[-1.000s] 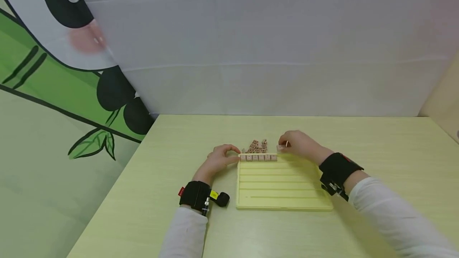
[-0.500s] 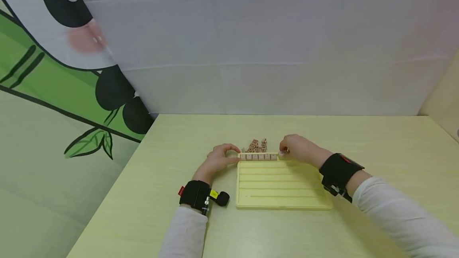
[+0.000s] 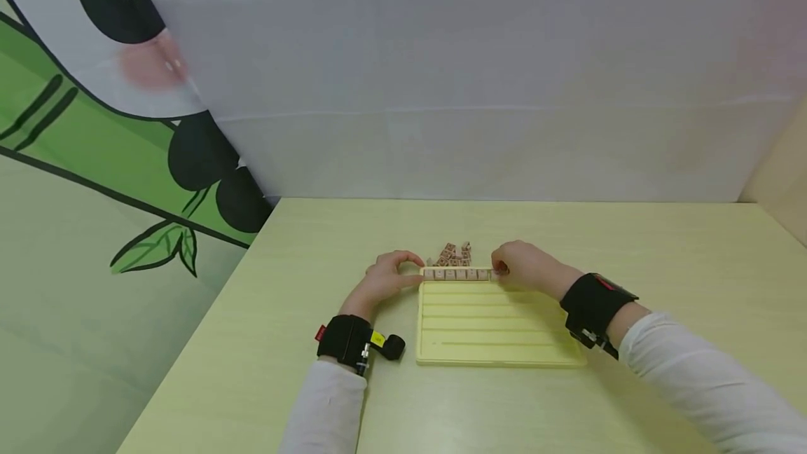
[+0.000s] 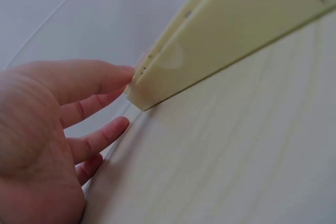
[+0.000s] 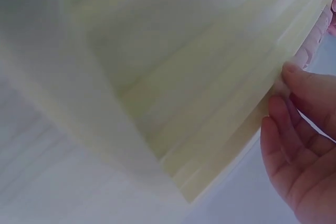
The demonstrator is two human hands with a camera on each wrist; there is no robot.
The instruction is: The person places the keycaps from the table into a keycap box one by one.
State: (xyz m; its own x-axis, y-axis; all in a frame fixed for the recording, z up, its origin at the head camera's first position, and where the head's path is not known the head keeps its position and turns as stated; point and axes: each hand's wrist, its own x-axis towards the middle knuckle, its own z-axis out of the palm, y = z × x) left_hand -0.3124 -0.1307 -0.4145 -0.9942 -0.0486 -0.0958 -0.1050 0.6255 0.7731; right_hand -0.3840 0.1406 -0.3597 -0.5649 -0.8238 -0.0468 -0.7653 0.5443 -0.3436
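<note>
A yellow grooved board [image 3: 492,324] lies on the table with a row of small square tiles [image 3: 450,274] in its top groove. At the board's upper left corner, my left hand [image 3: 383,281] pinches the edge between thumb and forefinger. The left wrist view shows the thumb [image 4: 113,74] against that corner, with the other fingers spread below. My right hand [image 3: 528,265] is at the right end of the row and pinches a tile [image 5: 280,87] down at the top groove. Its fingers partly hide that tile.
Just beyond the board's upper edge lies a loose pile of wooden tiles [image 3: 455,256]. The pale wooden table [image 3: 662,251] runs back to a white printed cloth [image 3: 479,90]. Both wrists wear black straps.
My right hand has brought a tile down from above the board's top edge into the top groove, at the row's right end. The left hand keeps its hold on the corner.
</note>
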